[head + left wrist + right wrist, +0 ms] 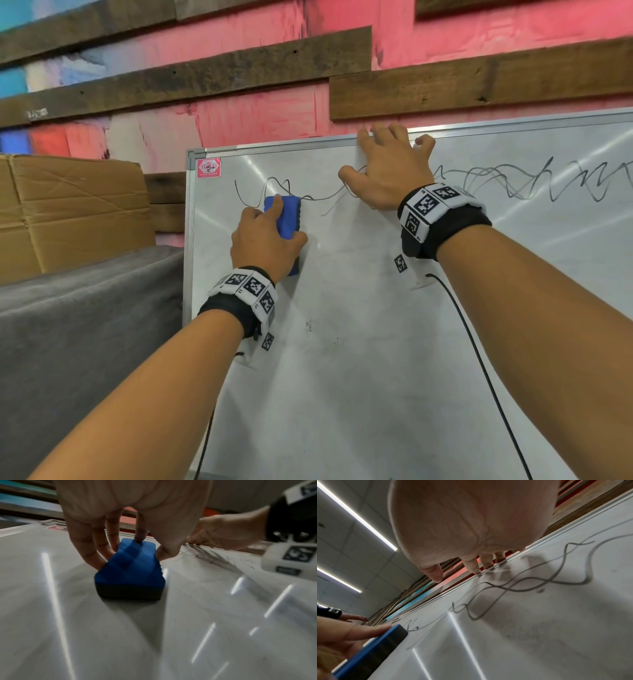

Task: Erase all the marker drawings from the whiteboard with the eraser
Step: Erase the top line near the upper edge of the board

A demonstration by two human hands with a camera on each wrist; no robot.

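The whiteboard [359, 342] leans against the wall, with wavy black marker lines [513, 181] running across its upper part. My left hand [265, 240] grips the blue eraser [287, 216] by its sides and holds its dark pad flat on the board, at the left end of the lines. In the left wrist view the fingers [96, 550] and thumb pinch the eraser [130, 569]. My right hand [387, 171] lies spread on the board, its fingertips [475, 569] on the top frame. Marker lines [530, 584] pass beneath it.
A cardboard box [68, 212] sits on a grey cloth-covered surface [85, 325] left of the board. Wooden planks [479, 82] on the pink wall jut out just above the board's top edge. A black cable [479, 359] hangs from my right wrist. A red sticker [209, 167] marks the board's top-left corner.
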